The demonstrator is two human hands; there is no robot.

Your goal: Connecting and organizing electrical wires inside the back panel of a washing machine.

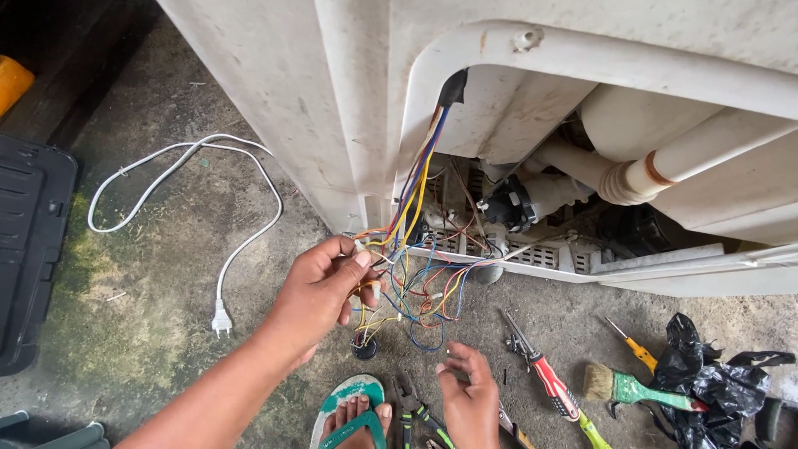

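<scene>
Multicoloured tangled wires (pixel 420 283) in left hand (pixel 320 291)

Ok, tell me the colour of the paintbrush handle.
Green, on the paintbrush; the head view shows it.

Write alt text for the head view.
A person's left hand grips a bundle of coloured wires hanging from an opened white appliance; the right hand hovers below, open. Pliers, a brush and a white power cord lie on the concrete floor.

Tangle of coloured wires (pixel 416 283) — red, blue, yellow, orange — hanging from the white machine's open back, looped above concrete
</scene>
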